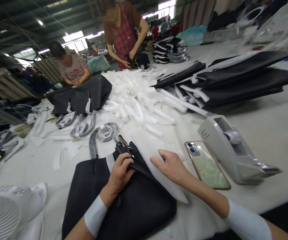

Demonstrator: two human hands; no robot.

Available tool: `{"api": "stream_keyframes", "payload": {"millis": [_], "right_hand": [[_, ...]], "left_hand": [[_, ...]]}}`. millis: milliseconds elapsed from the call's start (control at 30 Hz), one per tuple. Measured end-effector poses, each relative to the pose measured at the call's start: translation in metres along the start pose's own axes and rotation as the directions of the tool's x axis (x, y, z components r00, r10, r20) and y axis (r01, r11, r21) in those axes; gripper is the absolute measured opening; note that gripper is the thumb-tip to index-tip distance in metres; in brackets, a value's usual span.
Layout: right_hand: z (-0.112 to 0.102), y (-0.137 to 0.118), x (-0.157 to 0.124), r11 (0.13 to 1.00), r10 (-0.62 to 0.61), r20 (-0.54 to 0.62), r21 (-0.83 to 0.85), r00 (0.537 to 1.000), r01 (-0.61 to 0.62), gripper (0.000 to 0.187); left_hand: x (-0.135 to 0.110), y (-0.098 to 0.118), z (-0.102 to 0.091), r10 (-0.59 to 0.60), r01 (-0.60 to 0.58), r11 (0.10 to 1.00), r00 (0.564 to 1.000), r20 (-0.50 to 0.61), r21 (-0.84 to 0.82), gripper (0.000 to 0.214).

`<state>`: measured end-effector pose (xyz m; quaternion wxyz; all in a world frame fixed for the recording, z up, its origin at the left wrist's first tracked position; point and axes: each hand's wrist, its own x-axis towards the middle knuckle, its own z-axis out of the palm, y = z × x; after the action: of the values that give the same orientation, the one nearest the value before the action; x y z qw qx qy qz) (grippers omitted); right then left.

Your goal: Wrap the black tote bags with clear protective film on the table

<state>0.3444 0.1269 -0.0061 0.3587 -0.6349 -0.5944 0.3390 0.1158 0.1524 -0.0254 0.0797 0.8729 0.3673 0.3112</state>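
A black leather handbag [123, 203] lies flat on the white table in front of me, its wrapped grey handles [103, 133] pointing away. My left hand [120, 173] is closed on the bag's top edge near the gold clasp. My right hand [171, 166] lies with fingers stretched out on a white foam sheet [159, 166] that slants across the bag's right side.
A phone [207, 165] lies face down right of my hand, with a grey tape dispenser [231, 150] beyond it. White foam rolls [136, 96] are heaped mid-table. Black bags [239, 80] are stacked at right, another [81, 95] at left. Two people work at the far side. A white fan [6, 210] stands at lower left.
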Motion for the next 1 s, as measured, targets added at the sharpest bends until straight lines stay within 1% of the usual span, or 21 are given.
{"api": "stream_keyframes", "payload": {"millis": [67, 167, 233, 267, 367, 467, 567, 600, 667, 733, 767, 867, 933, 1000], "right_hand": [[0.006, -0.002, 0.002, 0.999, -0.018, 0.029, -0.046, 0.999, 0.019, 0.029], [0.015, -0.006, 0.004, 0.985, 0.028, 0.045, -0.171, 0.999, -0.02, 0.014], [0.02, -0.011, 0.006, 0.964, 0.059, 0.098, -0.264, 0.993, -0.031, 0.008], [0.023, -0.014, 0.007, 0.953, 0.058, 0.136, -0.302, 0.989, -0.014, 0.006], [0.031, -0.021, 0.012, 0.935, 0.023, 0.223, -0.349, 0.975, 0.058, 0.014], [0.039, -0.024, 0.017, 0.939, 0.007, 0.22, -0.337, 0.975, 0.069, 0.026], [0.043, -0.023, 0.02, 0.93, -0.018, 0.234, -0.354, 0.972, 0.103, 0.026], [0.043, -0.022, 0.02, 0.923, -0.04, 0.261, -0.36, 0.965, 0.136, 0.024], [0.043, -0.02, 0.022, 0.906, -0.083, 0.347, -0.364, 0.934, 0.216, 0.023], [0.043, -0.019, 0.026, 0.889, -0.096, 0.436, -0.366, 0.895, 0.274, 0.024], [0.044, -0.019, 0.029, 0.883, -0.084, 0.467, -0.374, 0.88, 0.283, 0.024], [0.05, -0.019, 0.039, 0.874, -0.012, 0.497, -0.416, 0.867, 0.251, 0.032], [0.055, -0.018, 0.043, 0.872, 0.038, 0.478, -0.445, 0.877, 0.205, 0.046], [0.059, -0.016, 0.044, 0.871, 0.089, 0.429, -0.472, 0.899, 0.138, 0.059]], "left_hand": [[0.0, 0.0, -0.001, 0.006, -0.006, 1.0, 1.0, -0.02, 0.002, 0.012], [-0.004, 0.0, 0.0, 0.02, -0.02, 1.0, 0.999, -0.039, 0.005, 0.012], [-0.006, -0.001, 0.001, 0.031, -0.031, 0.999, 0.999, -0.044, 0.01, 0.011], [-0.006, -0.001, 0.001, 0.035, -0.034, 0.999, 0.998, -0.047, 0.011, 0.011], [-0.006, -0.001, 0.002, 0.042, -0.042, 0.999, 0.997, -0.067, 0.002, 0.01], [-0.006, -0.001, 0.002, 0.031, -0.032, 0.999, 0.997, -0.078, -0.017, 0.008], [-0.005, -0.001, 0.003, 0.008, -0.011, 0.999, 0.997, -0.074, -0.037, 0.007], [-0.006, -0.002, 0.003, 0.002, -0.005, 0.999, 0.997, -0.072, -0.047, 0.006], [-0.006, -0.003, 0.004, -0.014, 0.01, 0.998, 0.998, -0.06, -0.066, 0.006], [-0.007, -0.006, 0.005, -0.033, 0.03, 0.998, 0.998, -0.053, -0.05, 0.005], [-0.007, -0.007, 0.005, -0.043, 0.042, 0.999, 0.998, -0.054, -0.022, 0.005], [-0.007, -0.009, 0.005, -0.067, 0.074, 0.994, 0.994, -0.081, 0.086, 0.007], [-0.007, -0.009, 0.005, -0.083, 0.095, 0.987, 0.992, -0.098, 0.127, 0.009], [-0.006, -0.007, 0.004, -0.088, 0.102, 0.984, 0.99, -0.106, 0.142, 0.01]]}}
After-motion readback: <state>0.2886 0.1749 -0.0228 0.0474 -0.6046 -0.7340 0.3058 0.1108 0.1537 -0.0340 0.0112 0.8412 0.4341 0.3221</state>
